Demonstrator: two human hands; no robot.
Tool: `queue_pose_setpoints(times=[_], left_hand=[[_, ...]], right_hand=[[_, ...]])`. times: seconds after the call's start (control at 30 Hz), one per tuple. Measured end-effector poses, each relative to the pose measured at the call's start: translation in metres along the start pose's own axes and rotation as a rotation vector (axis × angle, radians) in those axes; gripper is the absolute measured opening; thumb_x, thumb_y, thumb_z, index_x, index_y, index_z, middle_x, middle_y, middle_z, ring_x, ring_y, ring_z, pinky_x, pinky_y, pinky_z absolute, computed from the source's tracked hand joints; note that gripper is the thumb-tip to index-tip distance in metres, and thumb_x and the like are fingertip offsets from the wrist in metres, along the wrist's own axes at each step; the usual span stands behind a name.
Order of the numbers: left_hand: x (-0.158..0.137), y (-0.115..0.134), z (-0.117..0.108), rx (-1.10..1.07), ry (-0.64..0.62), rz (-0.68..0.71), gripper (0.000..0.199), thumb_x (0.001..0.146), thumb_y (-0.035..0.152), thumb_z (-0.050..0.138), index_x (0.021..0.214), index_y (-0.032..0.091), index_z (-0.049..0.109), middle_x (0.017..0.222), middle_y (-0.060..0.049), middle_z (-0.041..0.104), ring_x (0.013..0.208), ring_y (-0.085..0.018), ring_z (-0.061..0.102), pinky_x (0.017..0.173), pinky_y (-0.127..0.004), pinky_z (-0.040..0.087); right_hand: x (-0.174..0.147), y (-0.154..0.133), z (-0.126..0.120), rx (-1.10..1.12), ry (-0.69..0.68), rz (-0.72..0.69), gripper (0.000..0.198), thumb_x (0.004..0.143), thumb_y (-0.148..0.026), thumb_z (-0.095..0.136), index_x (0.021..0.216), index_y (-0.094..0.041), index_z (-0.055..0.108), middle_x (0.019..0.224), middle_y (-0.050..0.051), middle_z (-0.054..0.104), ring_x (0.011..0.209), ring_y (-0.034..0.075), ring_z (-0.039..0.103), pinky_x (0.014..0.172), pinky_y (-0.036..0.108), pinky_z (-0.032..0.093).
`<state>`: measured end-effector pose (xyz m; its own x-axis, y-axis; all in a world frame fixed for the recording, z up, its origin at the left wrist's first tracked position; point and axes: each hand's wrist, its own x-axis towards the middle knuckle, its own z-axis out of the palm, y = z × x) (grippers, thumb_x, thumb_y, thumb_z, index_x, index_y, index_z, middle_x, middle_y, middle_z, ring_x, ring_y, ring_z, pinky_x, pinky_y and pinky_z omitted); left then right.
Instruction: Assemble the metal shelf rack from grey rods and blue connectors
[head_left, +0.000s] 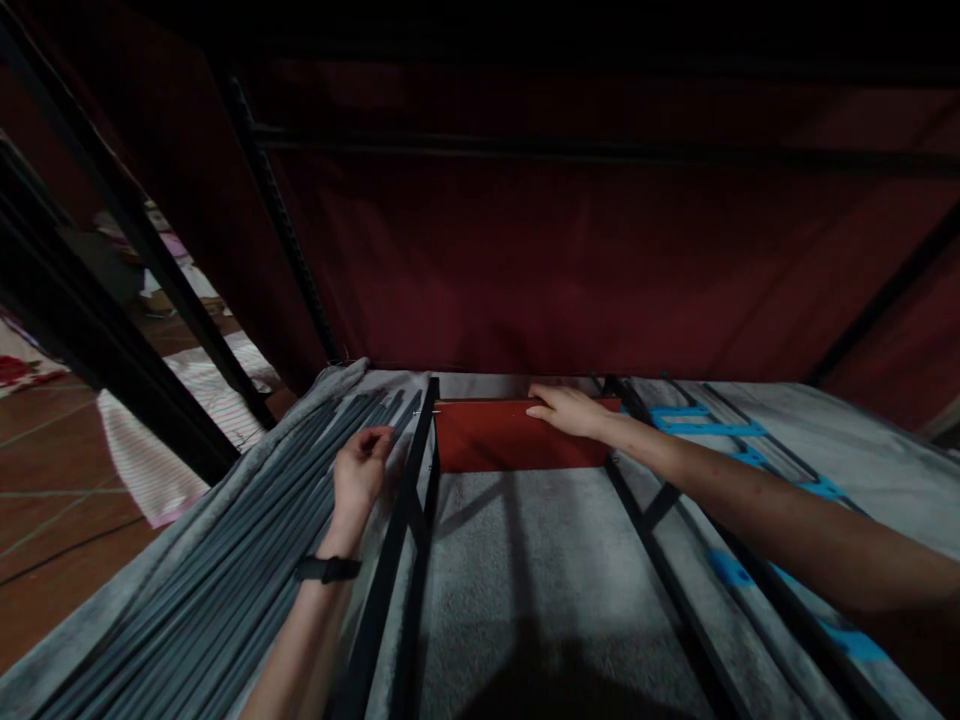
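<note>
A reddish-orange board (pixel 487 437) stands on edge between two dark metal frames, the left frame (pixel 411 480) and the right frame (pixel 651 540). My right hand (pixel 570 409) grips the board's top edge, thumb on its near face and fingers over the back. Just left of the left frame, my left hand (pixel 362 470) is raised with its fingers curled together; whatever they may pinch is too small to make out. A thin screw (pixel 426 412) sticks out of the left frame level with the board's top.
Long grey tubes (pixel 247 540) lie bundled on the left of the grey cloth-covered surface (pixel 540 570). Blue plastic pieces (pixel 709 422) and dark bars lie at the right. A dark red curtain (pixel 525 260) hangs behind, with dark posts (pixel 285 220) around. Striped cloth (pixel 150 430) lies over the tiled floor.
</note>
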<state>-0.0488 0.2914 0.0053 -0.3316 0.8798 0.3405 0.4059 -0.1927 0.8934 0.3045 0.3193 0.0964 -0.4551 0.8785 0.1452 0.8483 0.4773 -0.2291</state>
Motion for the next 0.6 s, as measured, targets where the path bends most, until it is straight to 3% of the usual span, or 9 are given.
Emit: queue_pose_setpoints(times=[0.13,0.2,0.23,0.37,0.47,0.53,0.6], left_hand=[[0.005,0.050,-0.023,0.174,0.139,0.184,0.029,0.080,0.036,0.053,0.099,0.018,0.066,0.097,-0.006,0.067,0.093,-0.022,0.062,0.086,-0.034,0.049],[0.007,0.088,-0.022,0.290,0.050,0.351,0.029,0.083,0.036,0.051,0.102,0.019,0.066,0.105,-0.006,0.065,0.100,-0.023,0.060,0.090,-0.036,0.048],[0.008,0.108,-0.015,0.347,-0.057,0.439,0.029,0.084,0.036,0.051,0.104,0.020,0.065,0.108,-0.007,0.065,0.103,-0.023,0.059,0.091,-0.036,0.048],[0.001,0.171,0.045,0.558,-0.473,0.696,0.035,0.086,0.029,0.051,0.118,0.019,0.060,0.120,-0.010,0.063,0.114,-0.024,0.056,0.102,-0.037,0.042],[-0.009,0.190,0.101,0.694,-0.655,0.696,0.047,0.083,0.025,0.056,0.130,0.017,0.053,0.129,-0.013,0.060,0.118,-0.025,0.055,0.103,-0.037,0.040],[-0.016,0.193,0.129,0.741,-0.772,0.668,0.049,0.084,0.024,0.055,0.132,0.017,0.051,0.127,-0.013,0.062,0.116,-0.025,0.058,0.101,-0.035,0.042],[-0.021,0.193,0.149,0.763,-0.846,0.655,0.047,0.087,0.025,0.051,0.133,0.016,0.051,0.124,-0.014,0.064,0.113,-0.025,0.060,0.097,-0.035,0.044]], right_hand=[[-0.009,-0.002,0.000,-0.041,0.000,-0.016,0.036,0.091,-0.030,0.047,0.125,-0.019,0.053,0.130,0.012,0.058,0.118,0.026,0.054,0.098,0.038,0.038],[-0.012,-0.001,0.000,-0.038,-0.010,-0.017,0.038,0.090,-0.027,0.047,0.127,-0.019,0.053,0.135,0.012,0.056,0.123,0.026,0.051,0.101,0.040,0.036],[-0.013,0.000,0.000,-0.032,-0.018,-0.013,0.039,0.090,-0.025,0.047,0.128,-0.020,0.053,0.136,0.012,0.055,0.124,0.026,0.050,0.102,0.041,0.036],[-0.015,-0.001,-0.007,-0.006,-0.046,0.004,0.044,0.088,-0.020,0.046,0.131,-0.019,0.054,0.137,0.012,0.055,0.124,0.027,0.051,0.102,0.040,0.038],[-0.026,0.003,-0.026,0.032,-0.032,-0.031,0.046,0.087,-0.017,0.045,0.132,-0.019,0.054,0.138,0.010,0.054,0.126,0.025,0.051,0.104,0.037,0.038],[-0.043,0.016,-0.045,0.090,0.069,-0.042,0.043,0.088,-0.019,0.044,0.128,-0.023,0.057,0.135,0.006,0.057,0.124,0.021,0.052,0.104,0.034,0.038],[-0.066,0.038,-0.060,0.166,0.259,0.015,0.038,0.090,-0.023,0.041,0.122,-0.024,0.061,0.129,0.004,0.062,0.119,0.020,0.055,0.102,0.032,0.040]])
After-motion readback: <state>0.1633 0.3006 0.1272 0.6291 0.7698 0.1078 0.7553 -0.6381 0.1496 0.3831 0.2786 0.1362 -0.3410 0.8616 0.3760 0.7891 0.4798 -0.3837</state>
